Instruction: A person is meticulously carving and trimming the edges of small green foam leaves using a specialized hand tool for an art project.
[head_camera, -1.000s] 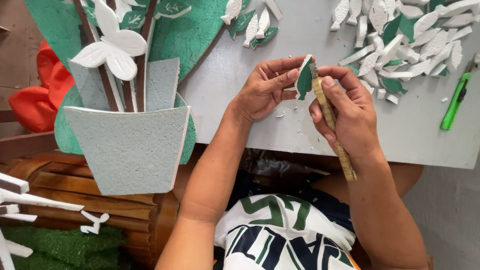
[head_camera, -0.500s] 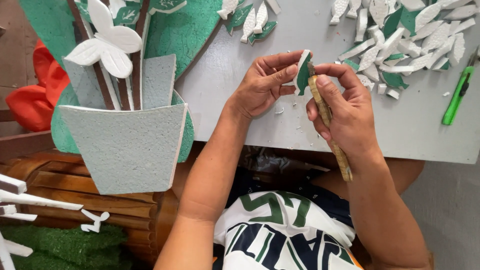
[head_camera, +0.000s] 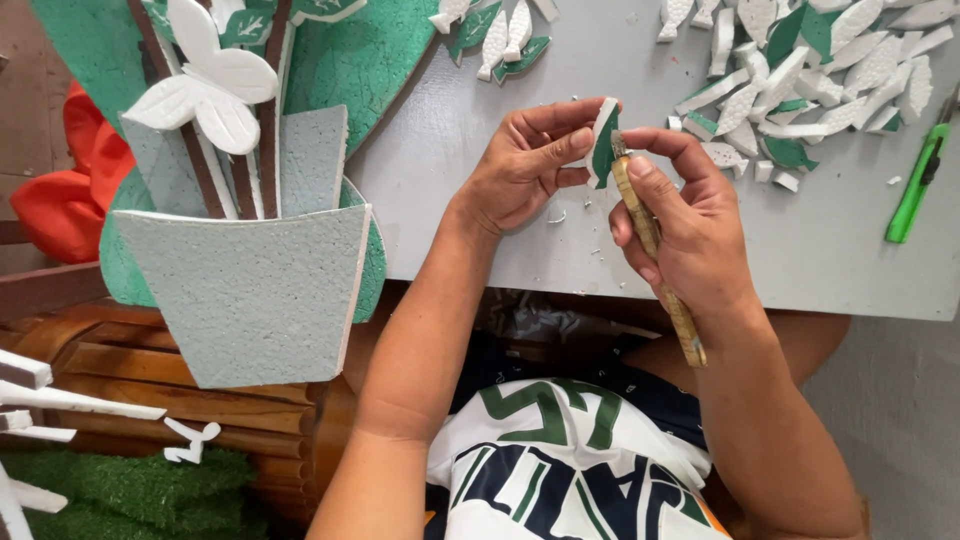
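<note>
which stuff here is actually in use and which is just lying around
In use:
left hand
foam leaf piece
right hand
wrapped-handle knife

Lying about:
pile of cut leaves
green utility knife
foam flower pot
grey table

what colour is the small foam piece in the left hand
The foam piece is green on its face with white edges, seen in the head view.

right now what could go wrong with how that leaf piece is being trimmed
1. The left hand pinches the small green and white leaf piece right where the tip of the tool in the right hand meets it, so a slip could nick a fingertip.
2. The piece is thin foam held only at its edge; pressure might snap it.
3. Work happens near the table edge, so offcuts could fall into the lap.
</note>
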